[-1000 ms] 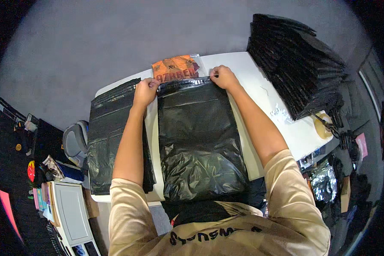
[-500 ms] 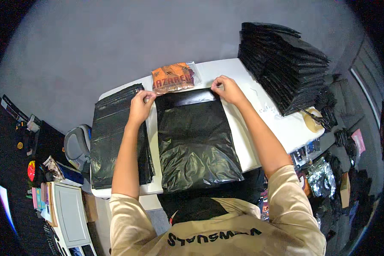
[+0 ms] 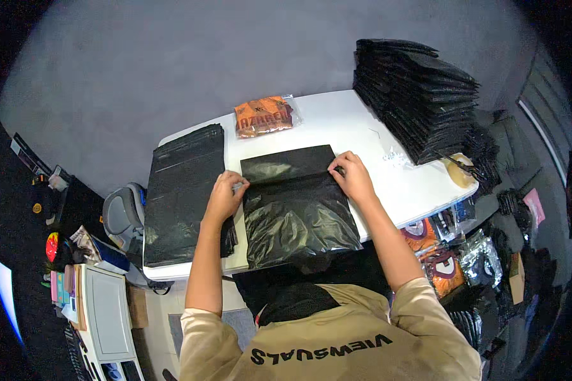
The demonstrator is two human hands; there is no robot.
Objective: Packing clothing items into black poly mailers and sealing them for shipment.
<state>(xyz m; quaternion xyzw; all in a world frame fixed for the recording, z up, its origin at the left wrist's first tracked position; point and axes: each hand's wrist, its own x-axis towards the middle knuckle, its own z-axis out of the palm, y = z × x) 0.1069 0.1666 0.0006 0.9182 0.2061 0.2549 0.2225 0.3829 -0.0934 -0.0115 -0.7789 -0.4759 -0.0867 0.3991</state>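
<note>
A glossy black plastic mailer bag point(image 3: 299, 219) lies flat on the white table point(image 3: 321, 117) in front of me, its lower part wrinkled. My left hand point(image 3: 226, 195) is closed at the bag's left edge, thumb and fingers pinched together. On the opposite edge, my right hand point(image 3: 352, 180) pinches the bag between thumb and fingertips. The bag's smooth upper band reaches beyond both hands. Left of my left forearm is a flat stack of black plastic bags point(image 3: 184, 197). Past the bag's far edge lies an orange garment in a clear bag point(image 3: 264, 117).
A tall pile of black bags point(image 3: 419, 105) fills the table's far right. Near it sit a tape roll point(image 3: 457, 173) and clear plastic scraps point(image 3: 395, 156). Packed garments point(image 3: 443, 270) lie below the right edge. A grey chair point(image 3: 122, 213) and white cabinet point(image 3: 108, 308) stand at left.
Both hands have moved toward me from the bag's top corners down its side edges. The shiny strip along the top has given way to a plain black upper band. The view has shifted slightly.
</note>
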